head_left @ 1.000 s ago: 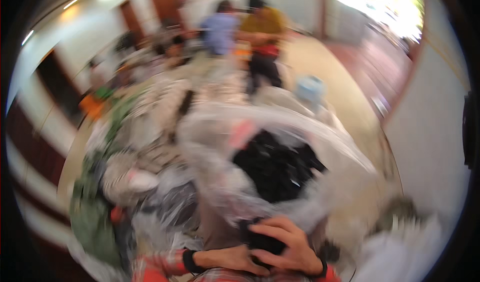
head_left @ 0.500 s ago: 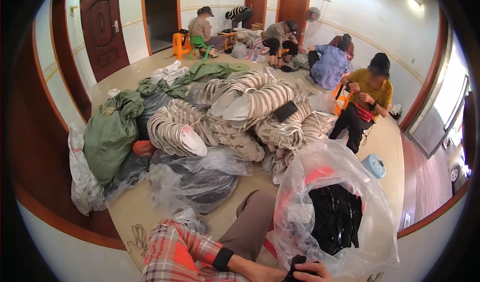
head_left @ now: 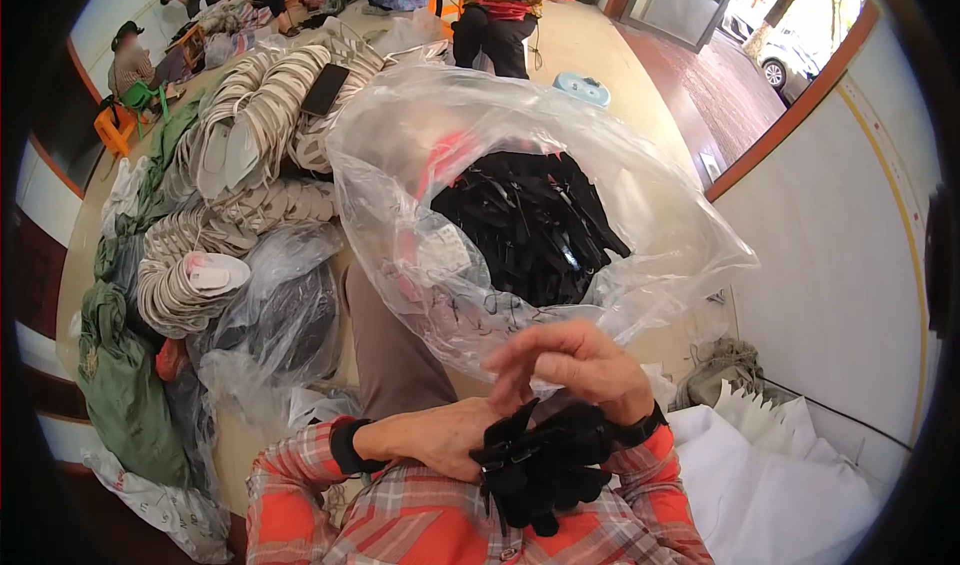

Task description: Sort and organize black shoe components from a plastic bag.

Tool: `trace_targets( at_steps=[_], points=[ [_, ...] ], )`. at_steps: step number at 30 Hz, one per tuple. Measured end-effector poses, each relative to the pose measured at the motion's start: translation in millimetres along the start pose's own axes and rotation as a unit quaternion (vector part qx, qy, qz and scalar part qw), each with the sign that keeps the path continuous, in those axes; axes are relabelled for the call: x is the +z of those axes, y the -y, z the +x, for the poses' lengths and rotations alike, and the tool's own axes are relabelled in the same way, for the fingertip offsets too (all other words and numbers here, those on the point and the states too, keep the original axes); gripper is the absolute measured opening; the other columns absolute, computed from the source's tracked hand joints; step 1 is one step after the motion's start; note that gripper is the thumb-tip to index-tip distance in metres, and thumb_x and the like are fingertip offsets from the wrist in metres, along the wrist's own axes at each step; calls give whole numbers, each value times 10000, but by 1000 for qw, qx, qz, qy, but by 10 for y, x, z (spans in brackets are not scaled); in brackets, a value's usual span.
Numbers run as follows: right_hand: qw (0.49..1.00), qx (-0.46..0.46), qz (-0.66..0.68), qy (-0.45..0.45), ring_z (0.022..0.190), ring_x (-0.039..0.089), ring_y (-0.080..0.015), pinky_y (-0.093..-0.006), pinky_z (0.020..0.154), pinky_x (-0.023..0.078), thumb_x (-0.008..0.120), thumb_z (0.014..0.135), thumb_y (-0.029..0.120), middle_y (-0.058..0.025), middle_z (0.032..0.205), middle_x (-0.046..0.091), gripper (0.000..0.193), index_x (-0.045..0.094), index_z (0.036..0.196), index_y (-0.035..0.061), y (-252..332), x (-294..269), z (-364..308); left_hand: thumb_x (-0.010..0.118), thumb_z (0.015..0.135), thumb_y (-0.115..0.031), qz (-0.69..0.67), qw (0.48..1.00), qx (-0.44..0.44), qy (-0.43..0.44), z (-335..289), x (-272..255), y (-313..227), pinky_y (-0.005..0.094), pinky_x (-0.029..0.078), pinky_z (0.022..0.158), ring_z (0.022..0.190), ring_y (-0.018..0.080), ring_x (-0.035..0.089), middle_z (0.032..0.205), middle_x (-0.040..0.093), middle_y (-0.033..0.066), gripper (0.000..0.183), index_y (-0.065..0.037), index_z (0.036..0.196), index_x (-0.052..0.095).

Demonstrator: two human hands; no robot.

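My left hand (head_left: pixel 440 440) is closed on a bundle of black straps (head_left: pixel 545 465) in front of my chest; its fingertips are hidden behind the bundle. Small shiny bits, perhaps buckles, show among the straps. Just above them my right hand (head_left: pixel 585 370) is raised, fingers bent and apart, with nothing visible in it. Its wrist is close to the bundle. Beyond my hands stands a large clear plastic bag (head_left: pixel 680 235), its mouth spread wide. Many loose black straps (head_left: pixel 535 230) fill it.
Left of the bag are beige shoe parts (head_left: pixel 255 115) in long stacks, with a black phone (head_left: pixel 325 90) on top. A green sack (head_left: pixel 125 385) lies further left. White material (head_left: pixel 765 475) lies at my right. A co-worker (head_left: pixel 500 15) sits beyond the bag, near a blue stool (head_left: pixel 582 90).
My view has swung right and downward. The bundle of straps has come into full view in my left hand. My right hand, earlier low with curled fingers, is now raised with fingers apart.
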State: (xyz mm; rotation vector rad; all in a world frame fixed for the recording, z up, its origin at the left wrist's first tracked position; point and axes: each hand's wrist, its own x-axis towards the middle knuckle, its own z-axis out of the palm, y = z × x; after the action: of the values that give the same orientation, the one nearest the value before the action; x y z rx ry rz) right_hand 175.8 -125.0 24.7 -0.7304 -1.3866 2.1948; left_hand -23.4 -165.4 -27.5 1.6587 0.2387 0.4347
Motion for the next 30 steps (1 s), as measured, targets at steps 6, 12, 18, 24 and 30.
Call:
trace_targets(
  at_steps=[6, 12, 18, 24, 30],
  points=[
    [990, -59, -99, 78, 846, 575, -150, -245, 737, 425, 517, 866, 159, -75, 935, 614, 245, 602, 965, -48, -199, 167, -34, 610, 769, -140, -157, 986, -65, 6, -88, 208, 40, 356, 402, 875, 1030, 249, 499, 1108, 528, 150, 367, -15, 1100, 513],
    [990, -66, 87, -89, 876, 551, -126, -270, 786, 430, 469, 911, 247, -68, 1001, 590, 347, 527, 1124, -21, -364, 197, -54, 623, 780, -99, -196, 963, 11, -183, -13, 309, -188, 350, 392, 915, 1080, 219, 486, 1150, 524, 123, 417, 2, 1157, 479],
    [988, -76, -49, -123, 784, 545, -110, -270, 719, 455, 497, 903, 194, -72, 899, 576, 307, 491, 1113, -31, -538, 182, -122, 619, 806, -83, -422, 858, -72, -282, -25, 94, -84, 293, 485, 721, 829, 176, 598, 900, 588, 91, 261, -1, 1041, 539],
    [976, -56, 27, -210, 653, 564, -117, -252, 579, 467, 503, 912, 202, -26, 738, 518, 273, 494, 1058, -29, -554, 199, 32, 597, 795, -39, -379, 848, -100, -357, 105, 93, 39, 251, 471, 615, 692, 141, 571, 833, 588, 68, 308, -1, 1093, 530],
    [966, -45, 93, -235, 700, 511, -77, -233, 639, 464, 506, 895, 127, -18, 814, 579, 226, 552, 1054, -27, -593, 178, 59, 554, 784, -5, -444, 799, -118, -388, 131, 67, 26, 275, 481, 676, 748, 151, 565, 902, 560, 69, 443, -19, 1215, 449]
  ],
)
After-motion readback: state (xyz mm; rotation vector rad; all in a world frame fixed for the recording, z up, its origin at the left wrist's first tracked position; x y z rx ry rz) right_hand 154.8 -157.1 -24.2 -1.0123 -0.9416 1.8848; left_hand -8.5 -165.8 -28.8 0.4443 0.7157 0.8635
